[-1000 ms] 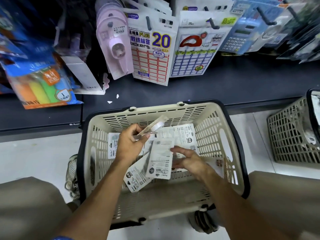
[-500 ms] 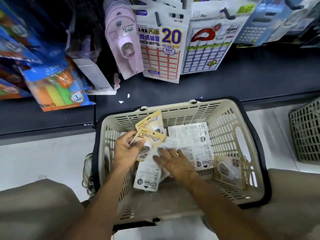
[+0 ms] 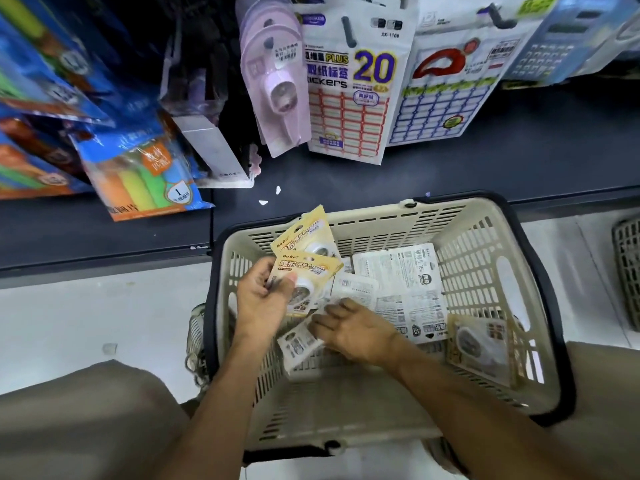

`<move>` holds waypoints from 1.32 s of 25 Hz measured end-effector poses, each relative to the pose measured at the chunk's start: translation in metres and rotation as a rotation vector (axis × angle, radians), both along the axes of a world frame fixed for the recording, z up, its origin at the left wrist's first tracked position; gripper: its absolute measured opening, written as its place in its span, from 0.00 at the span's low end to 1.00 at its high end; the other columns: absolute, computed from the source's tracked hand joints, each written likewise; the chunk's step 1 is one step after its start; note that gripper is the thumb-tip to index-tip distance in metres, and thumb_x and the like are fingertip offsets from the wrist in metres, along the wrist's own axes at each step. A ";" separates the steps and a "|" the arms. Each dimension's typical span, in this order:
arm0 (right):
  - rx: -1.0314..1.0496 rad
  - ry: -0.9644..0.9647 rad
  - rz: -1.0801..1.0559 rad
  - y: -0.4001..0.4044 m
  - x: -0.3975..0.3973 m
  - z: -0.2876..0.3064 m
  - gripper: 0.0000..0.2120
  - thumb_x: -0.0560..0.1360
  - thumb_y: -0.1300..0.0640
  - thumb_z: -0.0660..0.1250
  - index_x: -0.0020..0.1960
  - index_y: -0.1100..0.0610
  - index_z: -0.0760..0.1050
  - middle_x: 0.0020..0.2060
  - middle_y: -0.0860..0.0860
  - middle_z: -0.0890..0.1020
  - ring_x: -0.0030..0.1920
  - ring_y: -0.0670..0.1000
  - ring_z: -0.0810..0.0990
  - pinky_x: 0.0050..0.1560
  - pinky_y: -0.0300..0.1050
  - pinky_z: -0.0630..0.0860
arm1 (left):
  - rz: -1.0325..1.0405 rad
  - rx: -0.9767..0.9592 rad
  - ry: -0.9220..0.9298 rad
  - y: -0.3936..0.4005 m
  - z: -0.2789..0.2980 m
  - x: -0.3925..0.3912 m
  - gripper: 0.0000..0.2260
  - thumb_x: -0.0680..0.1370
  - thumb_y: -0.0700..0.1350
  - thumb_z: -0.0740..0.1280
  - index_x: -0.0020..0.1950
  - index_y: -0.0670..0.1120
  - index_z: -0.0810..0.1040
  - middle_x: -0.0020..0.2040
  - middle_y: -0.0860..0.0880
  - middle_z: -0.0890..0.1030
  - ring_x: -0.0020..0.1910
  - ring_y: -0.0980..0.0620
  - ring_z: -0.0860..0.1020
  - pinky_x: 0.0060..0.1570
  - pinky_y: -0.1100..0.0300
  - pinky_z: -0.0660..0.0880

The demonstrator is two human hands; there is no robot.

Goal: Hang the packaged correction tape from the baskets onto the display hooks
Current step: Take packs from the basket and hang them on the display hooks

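Note:
A beige plastic basket (image 3: 491,271) with a dark rim sits on the floor in front of me. My left hand (image 3: 263,299) grips two yellow correction tape packs (image 3: 304,261), fanned face up over the basket's left side. My right hand (image 3: 353,327) reaches down inside the basket, its fingers on a white face-down pack (image 3: 298,344). Several more packs lie face down on the basket floor (image 3: 408,289), and one (image 3: 478,344) leans against the right wall. Pink correction tape packs (image 3: 277,84) hang on a hook above.
A dark shelf ledge (image 3: 450,174) runs behind the basket. Sticker label packs (image 3: 349,98), calculators (image 3: 561,46) and highlighter packs (image 3: 138,181) hang on hooks above it. A second basket (image 3: 628,268) stands at the right edge. My knees frame the bottom corners.
My left hand turned its packs face up and lifted them slightly. My right hand moved from the white packs at centre down to a pack at the lower left of the basket. The view shifted left.

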State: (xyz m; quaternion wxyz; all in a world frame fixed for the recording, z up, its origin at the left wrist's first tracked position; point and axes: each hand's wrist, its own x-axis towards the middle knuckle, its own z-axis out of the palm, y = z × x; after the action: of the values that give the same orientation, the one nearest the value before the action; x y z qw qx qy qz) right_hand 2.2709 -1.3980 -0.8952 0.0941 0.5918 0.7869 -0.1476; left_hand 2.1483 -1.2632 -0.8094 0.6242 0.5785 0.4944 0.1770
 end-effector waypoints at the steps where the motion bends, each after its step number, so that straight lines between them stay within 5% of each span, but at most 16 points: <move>1: -0.084 0.161 -0.177 0.004 0.008 0.013 0.21 0.81 0.50 0.64 0.73 0.50 0.68 0.66 0.51 0.79 0.65 0.56 0.76 0.67 0.52 0.69 | -0.005 -0.010 -0.007 0.001 0.000 0.003 0.13 0.80 0.33 0.69 0.52 0.53 0.81 0.48 0.58 0.88 0.46 0.57 0.87 0.39 0.64 0.82; 4: -0.465 0.770 -0.828 -0.007 0.054 0.051 0.17 0.79 0.51 0.69 0.67 0.48 0.76 0.55 0.47 0.85 0.55 0.52 0.81 0.55 0.47 0.75 | -0.017 -0.031 -0.045 0.003 0.000 0.009 0.15 0.79 0.32 0.69 0.53 0.53 0.81 0.48 0.58 0.88 0.47 0.56 0.87 0.39 0.64 0.82; 6: -0.537 1.161 -1.195 -0.036 0.090 0.070 0.13 0.74 0.54 0.75 0.58 0.50 0.83 0.51 0.47 0.87 0.55 0.54 0.83 0.55 0.49 0.77 | -0.007 -0.059 -0.052 0.001 0.000 0.010 0.15 0.79 0.33 0.69 0.52 0.54 0.81 0.48 0.56 0.88 0.45 0.56 0.87 0.38 0.63 0.82; 8: -0.445 1.592 -1.358 -0.060 0.109 0.086 0.17 0.66 0.53 0.81 0.53 0.54 0.85 0.51 0.54 0.87 0.53 0.57 0.85 0.54 0.54 0.80 | 0.000 -0.114 -0.065 -0.004 0.000 0.011 0.15 0.79 0.34 0.70 0.52 0.55 0.81 0.47 0.56 0.88 0.44 0.56 0.87 0.36 0.63 0.82; 10: -0.368 1.808 -1.335 -0.060 0.112 0.094 0.30 0.57 0.49 0.85 0.55 0.61 0.84 0.51 0.59 0.86 0.50 0.58 0.85 0.50 0.52 0.82 | -0.051 -0.185 -0.057 -0.009 0.000 0.011 0.14 0.78 0.33 0.70 0.52 0.53 0.82 0.48 0.55 0.88 0.44 0.55 0.87 0.35 0.60 0.83; 12: -0.339 1.827 -1.309 -0.043 0.107 0.096 0.35 0.56 0.50 0.85 0.59 0.64 0.81 0.54 0.61 0.85 0.52 0.60 0.84 0.54 0.54 0.81 | -0.134 -0.278 -0.038 -0.012 0.000 0.013 0.14 0.77 0.33 0.72 0.53 0.52 0.83 0.50 0.52 0.88 0.45 0.51 0.88 0.36 0.51 0.84; 17: -0.350 1.920 -1.350 -0.016 0.080 0.090 0.18 0.74 0.52 0.72 0.61 0.59 0.83 0.58 0.60 0.84 0.56 0.59 0.84 0.57 0.55 0.81 | -0.021 -0.521 -0.099 -0.014 -0.005 0.019 0.14 0.70 0.33 0.73 0.43 0.52 0.88 0.47 0.48 0.89 0.43 0.49 0.87 0.38 0.55 0.81; 23: -0.258 1.648 -1.479 -0.011 0.066 0.072 0.20 0.77 0.47 0.71 0.68 0.44 0.76 0.62 0.48 0.84 0.64 0.53 0.81 0.69 0.60 0.72 | 0.141 -0.378 0.054 -0.029 -0.012 0.037 0.10 0.77 0.38 0.73 0.44 0.54 0.88 0.45 0.52 0.89 0.51 0.46 0.86 0.51 0.48 0.82; 26: -0.208 1.735 -1.554 -0.019 0.059 0.072 0.23 0.76 0.45 0.72 0.69 0.44 0.75 0.62 0.50 0.84 0.62 0.53 0.83 0.59 0.55 0.79 | 0.132 -0.376 0.008 -0.041 -0.003 0.045 0.06 0.77 0.47 0.72 0.51 0.55 0.87 0.54 0.48 0.88 0.54 0.44 0.85 0.54 0.47 0.82; 29: -0.047 1.754 -1.644 -0.020 0.054 0.089 0.21 0.75 0.47 0.74 0.67 0.46 0.77 0.59 0.51 0.85 0.59 0.55 0.84 0.57 0.55 0.81 | 0.140 -0.579 -0.104 -0.056 0.014 0.051 0.26 0.72 0.62 0.68 0.66 0.51 0.80 0.62 0.42 0.84 0.61 0.38 0.82 0.65 0.35 0.75; 32: 0.151 1.718 -1.619 -0.015 0.051 0.126 0.02 0.76 0.52 0.74 0.46 0.46 0.86 0.47 0.51 0.88 0.45 0.51 0.87 0.39 0.44 0.82 | 0.057 -0.665 -0.273 -0.054 0.040 0.048 0.31 0.76 0.71 0.62 0.69 0.50 0.80 0.63 0.41 0.84 0.63 0.38 0.82 0.66 0.37 0.75; 33: 0.210 1.701 -1.602 -0.011 0.052 0.141 0.04 0.76 0.53 0.74 0.42 0.47 0.86 0.44 0.51 0.88 0.41 0.50 0.87 0.34 0.42 0.81 | 0.023 -0.637 -0.339 -0.050 0.052 0.047 0.32 0.75 0.70 0.62 0.69 0.49 0.79 0.64 0.41 0.84 0.63 0.39 0.82 0.66 0.38 0.75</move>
State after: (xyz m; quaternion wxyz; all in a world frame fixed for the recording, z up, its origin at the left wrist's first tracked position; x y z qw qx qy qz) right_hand 2.3225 -1.4089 -0.7538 -0.6313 0.6338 0.0074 -0.4469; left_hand 2.1957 -1.3131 -0.7573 0.8444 0.3116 0.4206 0.1143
